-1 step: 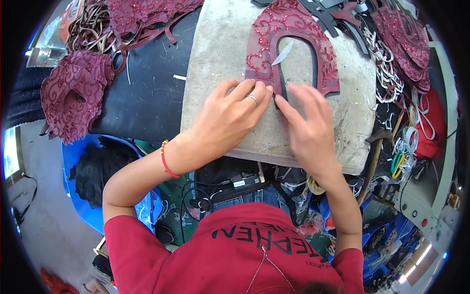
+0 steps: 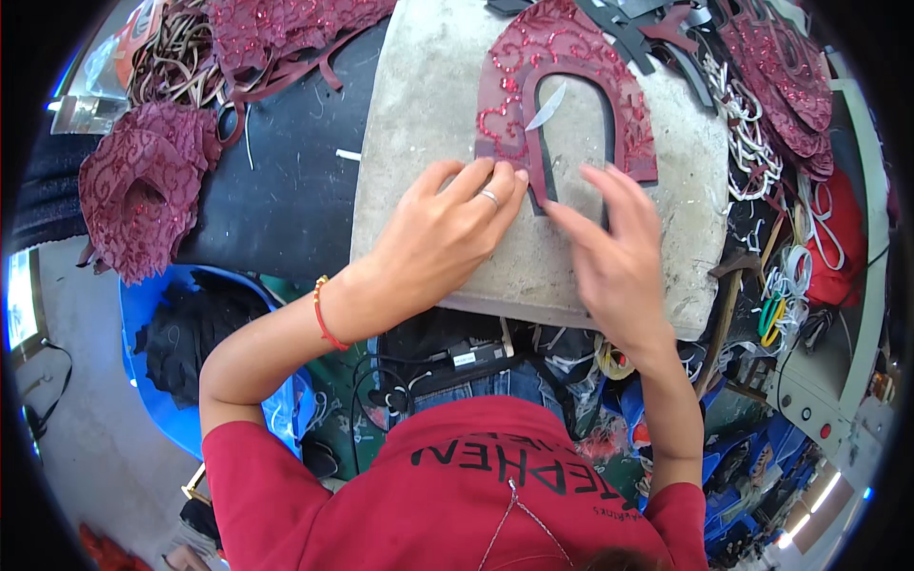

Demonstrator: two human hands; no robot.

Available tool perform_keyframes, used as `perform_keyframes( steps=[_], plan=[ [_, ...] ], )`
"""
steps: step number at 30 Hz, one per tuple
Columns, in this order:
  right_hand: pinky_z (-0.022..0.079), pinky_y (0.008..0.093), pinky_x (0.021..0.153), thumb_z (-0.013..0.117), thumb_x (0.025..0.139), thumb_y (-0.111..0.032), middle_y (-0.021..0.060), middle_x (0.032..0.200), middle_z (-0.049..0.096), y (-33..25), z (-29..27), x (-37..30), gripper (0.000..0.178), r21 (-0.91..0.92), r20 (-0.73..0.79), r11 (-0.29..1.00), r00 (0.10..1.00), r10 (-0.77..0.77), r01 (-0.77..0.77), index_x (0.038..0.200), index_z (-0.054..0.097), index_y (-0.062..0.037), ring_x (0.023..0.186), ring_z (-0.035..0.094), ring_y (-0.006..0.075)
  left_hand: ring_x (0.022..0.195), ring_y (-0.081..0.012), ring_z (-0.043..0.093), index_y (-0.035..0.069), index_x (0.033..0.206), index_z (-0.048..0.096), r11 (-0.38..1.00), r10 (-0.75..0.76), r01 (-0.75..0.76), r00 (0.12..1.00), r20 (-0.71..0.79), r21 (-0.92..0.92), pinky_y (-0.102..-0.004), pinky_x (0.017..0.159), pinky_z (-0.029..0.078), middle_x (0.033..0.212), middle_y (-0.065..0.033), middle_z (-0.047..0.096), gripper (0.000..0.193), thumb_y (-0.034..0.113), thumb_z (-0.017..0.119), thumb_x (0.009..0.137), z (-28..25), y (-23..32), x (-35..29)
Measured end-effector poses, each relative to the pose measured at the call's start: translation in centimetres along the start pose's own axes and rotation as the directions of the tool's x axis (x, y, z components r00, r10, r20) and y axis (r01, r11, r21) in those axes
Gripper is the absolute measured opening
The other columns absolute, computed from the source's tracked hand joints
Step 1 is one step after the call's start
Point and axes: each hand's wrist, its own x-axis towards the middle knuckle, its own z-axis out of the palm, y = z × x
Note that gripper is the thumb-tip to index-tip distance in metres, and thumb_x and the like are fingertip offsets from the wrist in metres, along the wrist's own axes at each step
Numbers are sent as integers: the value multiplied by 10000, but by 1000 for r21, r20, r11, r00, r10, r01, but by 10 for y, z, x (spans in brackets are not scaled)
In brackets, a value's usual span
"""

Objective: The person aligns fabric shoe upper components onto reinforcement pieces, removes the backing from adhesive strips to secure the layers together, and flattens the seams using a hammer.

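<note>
A horseshoe-shaped burgundy shoe upper [image 2: 502, 71], with lace pattern, red sequins and a plain folded inner edge, lies on a worn pale stone slab [image 2: 414, 95]. Dark lining shows along its inner opening. My left hand [image 2: 452, 224] is closed at the lower end of its left leg, fingertips pressed together on the edge; the thumb is hidden. At the tip of that leg, the thumb of my right hand [image 2: 617, 247] comes close to the binding. The right fingers are spread, slightly blurred, with nothing visible between them. A pale, pointed sliver [image 2: 546, 107] lies inside the opening.
Stacked burgundy lace uppers [image 2: 148, 186] lie at the left, more uppers [image 2: 776, 81] at the far right. White cords [image 2: 752, 133] and dark strips [image 2: 624, 33] edge the slab. A hammer [image 2: 733, 276] rests at the right. Below left stands a blue bin [image 2: 138, 333] holding black scraps.
My right hand has shifted slightly right and down, away from the tip of the upper's left leg. My left hand stays on the edge; the upper has barely moved.
</note>
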Motion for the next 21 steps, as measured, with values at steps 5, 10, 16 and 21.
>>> perform_keyframes(
  steps=[5, 10, 16, 21],
  plan=[
    [450, 295, 893, 598, 928, -173, 124, 1147, 616, 74, -70, -88, 309, -58, -364, 761, 723, 587, -646, 1175, 612, 13, 1024, 588, 200, 1022, -246, 586, 6, 1190, 569, 974, -65, 58, 998, -24, -218, -346, 880, 444, 1199, -107, 564, 422, 87, 533, 777, 4, -12, -4],
    [449, 368, 792, 587, 933, -310, 171, 954, 607, 119, -53, -185, 387, -212, -291, 490, 534, 794, -845, 1130, 619, 22, 883, 586, 271, 1034, -257, 583, 0, 1215, 550, 958, -134, 114, 989, -60, -265, -353, 883, 444, 1254, -121, 534, 442, 73, 528, 780, 3, -11, -2],
    [467, 324, 622, 501, 979, -284, 129, 843, 622, 105, -67, -170, 349, -113, -350, 509, 514, 783, -853, 1019, 618, 42, 708, 603, 203, 1077, -236, 546, -17, 1209, 550, 991, -41, 34, 998, -55, -129, -337, 902, 433, 1200, -108, 537, 452, 81, 535, 768, 6, -10, -3],
    [381, 200, 464, 444, 1011, -256, 4, 647, 529, 8, -72, -75, 305, 208, -95, 628, 624, 776, -750, 1019, 604, 3, 509, 479, 43, 1097, -232, 537, -34, 1193, 553, 998, -30, 28, 999, -21, -55, -338, 912, 432, 1133, -101, 550, 453, 87, 542, 757, 6, -9, -12]
  ],
)
